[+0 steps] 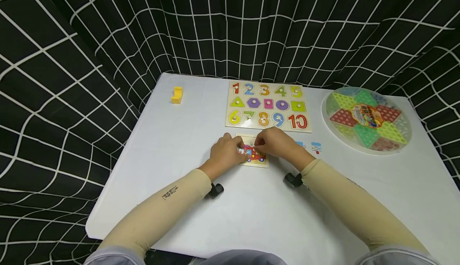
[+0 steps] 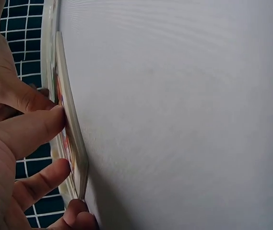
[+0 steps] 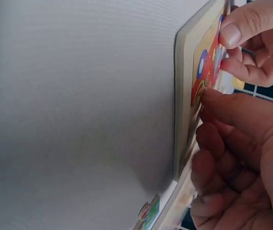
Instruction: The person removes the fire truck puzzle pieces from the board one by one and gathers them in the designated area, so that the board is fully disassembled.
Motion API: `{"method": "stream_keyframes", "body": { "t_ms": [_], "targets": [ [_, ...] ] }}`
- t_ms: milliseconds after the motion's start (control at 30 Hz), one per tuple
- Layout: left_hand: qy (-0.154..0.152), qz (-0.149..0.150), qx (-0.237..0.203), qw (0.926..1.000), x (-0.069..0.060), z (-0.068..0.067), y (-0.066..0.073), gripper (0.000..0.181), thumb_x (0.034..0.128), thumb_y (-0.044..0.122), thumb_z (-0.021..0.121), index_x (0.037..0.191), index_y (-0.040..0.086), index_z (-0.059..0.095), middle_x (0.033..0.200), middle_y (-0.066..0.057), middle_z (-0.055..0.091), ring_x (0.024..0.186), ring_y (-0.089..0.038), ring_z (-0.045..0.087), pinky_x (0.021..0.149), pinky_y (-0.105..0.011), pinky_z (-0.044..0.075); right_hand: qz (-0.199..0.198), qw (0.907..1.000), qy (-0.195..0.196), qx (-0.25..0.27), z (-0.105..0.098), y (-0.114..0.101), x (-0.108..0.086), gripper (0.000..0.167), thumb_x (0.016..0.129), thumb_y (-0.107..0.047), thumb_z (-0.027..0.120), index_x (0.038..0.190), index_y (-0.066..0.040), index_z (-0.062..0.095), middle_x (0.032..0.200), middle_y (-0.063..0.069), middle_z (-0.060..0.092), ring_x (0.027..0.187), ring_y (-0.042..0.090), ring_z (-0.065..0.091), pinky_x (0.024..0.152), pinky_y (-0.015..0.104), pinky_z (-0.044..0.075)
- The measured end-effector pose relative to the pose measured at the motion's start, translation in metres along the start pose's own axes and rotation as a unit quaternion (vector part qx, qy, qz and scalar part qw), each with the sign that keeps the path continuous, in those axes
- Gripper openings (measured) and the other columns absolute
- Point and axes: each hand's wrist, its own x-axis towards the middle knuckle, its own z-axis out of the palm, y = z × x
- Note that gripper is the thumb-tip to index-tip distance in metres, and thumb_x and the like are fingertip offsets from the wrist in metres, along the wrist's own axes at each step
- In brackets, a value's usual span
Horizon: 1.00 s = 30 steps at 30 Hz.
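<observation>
A small puzzle board point(image 1: 248, 139) with a red vehicle picture lies on the table in front of me. My left hand point(image 1: 225, 152) holds its left side; in the left wrist view the thumb presses on the face near the edge point(image 2: 80, 167), with fingers at the left side and corner. On the right part of the picture, my right hand point(image 1: 278, 143) pinches a puzzle piece point(image 3: 201, 91) between thumb and index finger, the piece mostly hidden by them. The other right fingers curl in. Small blue cards or pieces point(image 1: 316, 147) lie just right of this hand.
Behind the puzzle lies a wooden board of numbers and shapes point(image 1: 268, 110). A round, clear-lidded game box point(image 1: 366, 120) stands at the right. One yellow block point(image 1: 177, 95) is at the back left of the white table point(image 1: 161, 129). Black gridded cloth point(image 1: 251, 29) surrounds the far sides.
</observation>
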Motion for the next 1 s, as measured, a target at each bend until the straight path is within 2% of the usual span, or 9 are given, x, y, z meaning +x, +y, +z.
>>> {"method": "stream_keyframes", "body": {
  "t_ms": [200,367,567,733,900,1000],
  "targets": [
    [-0.007,0.004,0.009,0.9999,0.0,-0.003,0.002,0.034,0.0763,0.045,0.079,0.095,0.024,0.062,0.09,-0.001,0.046,0.077,-0.018,0.049,0.06,-0.035,0.04,-0.005,0.9997,0.023,-0.01,-0.003,-0.003,0.0,0.011,0.079,-0.022,0.077,0.077,-0.015,0.069,0.068,-0.006,0.06,0.067,0.014,0.054,0.062,0.03,0.046],
    [-0.015,0.006,0.009,0.9998,0.0,-0.004,0.003,0.037,0.0774,0.048,0.079,0.099,0.023,0.062,0.091,-0.001,0.047,0.078,-0.018,0.049,0.062,-0.035,0.04,0.008,0.9995,0.031,0.002,-0.013,0.003,-0.009,0.013,0.077,-0.023,0.079,0.077,-0.015,0.068,0.069,-0.004,0.06,0.068,0.016,0.053,0.061,0.031,0.046],
    [-0.032,0.004,0.005,0.9995,0.001,-0.008,0.003,0.041,0.0773,0.05,0.078,0.102,0.022,0.062,0.092,-0.002,0.047,0.078,-0.019,0.05,0.062,-0.035,0.041,0.032,0.9982,0.031,0.04,-0.024,0.042,-0.042,0.014,0.077,-0.022,0.081,0.076,-0.015,0.069,0.068,-0.004,0.06,0.064,0.015,0.052,0.057,0.032,0.044],
    [-0.044,0.003,0.01,0.999,0.003,-0.009,0.003,0.041,0.0771,0.052,0.078,0.099,0.022,0.06,0.091,-0.002,0.047,0.077,-0.019,0.05,0.06,-0.034,0.04,0.052,0.9977,0.011,0.042,-0.027,0.08,-0.075,0.014,0.079,-0.023,0.08,0.076,-0.016,0.069,0.066,-0.004,0.058,0.061,0.015,0.051,0.056,0.032,0.043],
    [-0.042,-0.001,0.009,0.9991,0.004,-0.009,0.003,0.043,0.0762,0.052,0.078,0.101,0.021,0.061,0.09,-0.002,0.047,0.077,-0.019,0.05,0.059,-0.034,0.04,0.082,0.9938,-0.023,0.071,-0.028,0.1,-0.095,0.018,0.08,-0.026,0.08,0.076,-0.014,0.067,0.061,-0.003,0.057,0.055,0.014,0.052,0.051,0.031,0.042],
    [-0.041,-0.002,0.002,0.9991,0.004,-0.008,0.003,0.043,0.0762,0.052,0.078,0.101,0.021,0.061,0.091,-0.002,0.046,0.077,-0.02,0.049,0.06,-0.034,0.04,0.085,0.9928,-0.026,0.08,-0.028,0.105,-0.1,0.016,0.08,-0.024,0.079,0.075,-0.014,0.067,0.062,-0.003,0.057,0.055,0.014,0.052,0.051,0.03,0.042]
  ]
}}
